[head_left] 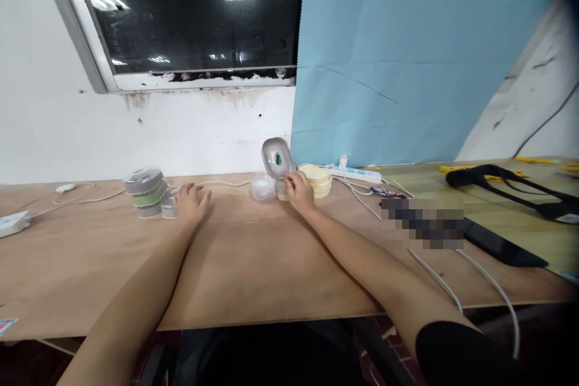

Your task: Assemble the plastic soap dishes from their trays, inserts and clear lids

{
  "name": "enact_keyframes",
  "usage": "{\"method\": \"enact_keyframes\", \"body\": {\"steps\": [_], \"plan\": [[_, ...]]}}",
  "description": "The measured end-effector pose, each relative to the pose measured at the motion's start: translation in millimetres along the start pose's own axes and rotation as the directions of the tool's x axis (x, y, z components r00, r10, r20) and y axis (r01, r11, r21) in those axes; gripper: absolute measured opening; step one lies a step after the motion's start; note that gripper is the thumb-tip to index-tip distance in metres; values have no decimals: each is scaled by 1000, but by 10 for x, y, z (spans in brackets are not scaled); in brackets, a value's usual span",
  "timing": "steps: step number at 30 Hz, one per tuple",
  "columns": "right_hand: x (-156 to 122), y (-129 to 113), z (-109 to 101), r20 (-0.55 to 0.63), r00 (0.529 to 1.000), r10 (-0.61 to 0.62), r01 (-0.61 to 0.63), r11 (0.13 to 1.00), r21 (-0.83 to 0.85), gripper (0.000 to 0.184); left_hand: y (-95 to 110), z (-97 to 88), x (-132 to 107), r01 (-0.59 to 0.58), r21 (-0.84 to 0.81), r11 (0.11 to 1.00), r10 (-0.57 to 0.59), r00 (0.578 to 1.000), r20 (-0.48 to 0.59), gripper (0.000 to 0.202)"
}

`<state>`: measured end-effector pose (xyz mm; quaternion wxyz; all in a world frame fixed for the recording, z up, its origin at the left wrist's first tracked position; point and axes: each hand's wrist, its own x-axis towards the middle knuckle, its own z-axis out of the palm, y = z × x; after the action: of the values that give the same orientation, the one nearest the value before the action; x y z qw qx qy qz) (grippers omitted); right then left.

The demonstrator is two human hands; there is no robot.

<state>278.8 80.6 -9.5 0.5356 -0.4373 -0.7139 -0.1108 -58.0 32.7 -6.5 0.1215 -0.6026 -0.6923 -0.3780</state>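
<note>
My left hand rests on the wooden table, fingers curled loosely around a small clear round container beside a stack of grey and green round cases. My right hand reaches to a small round case whose grey lid stands open and tilted, with a green item inside the lid. Its fingers touch the case's base. A clear round container sits just left of that case. A stack of pale yellow round pads lies just right of my right hand.
A white power strip and white cables run along the right half. A black frame-like tool and a dark flat device lie far right. A white adapter and cord sit at far left. Wall and window stand behind.
</note>
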Motion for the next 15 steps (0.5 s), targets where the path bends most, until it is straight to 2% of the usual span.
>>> {"method": "enact_keyframes", "body": {"steps": [3, 6, 10, 15], "plan": [[94, 94, -51, -14, 999, 35, -36, 995, -92, 30, -116, 59, 28, 96, 122, 988, -96, 995, -2, 47], [157, 123, -85, 28, 997, 65, -60, 985, -162, 31, -205, 125, 36, 159, 173, 972, -161, 987, 0, 50], [191, 110, -86, 73, 993, 98, -79, 969, -234, 30, -271, 182, 46, 175, 193, 966, -189, 980, 58, 55], [198, 91, -55, 63, 996, 69, -52, 969, -241, 31, -299, 206, 57, 183, 210, 960, -212, 969, 127, 60]]}}
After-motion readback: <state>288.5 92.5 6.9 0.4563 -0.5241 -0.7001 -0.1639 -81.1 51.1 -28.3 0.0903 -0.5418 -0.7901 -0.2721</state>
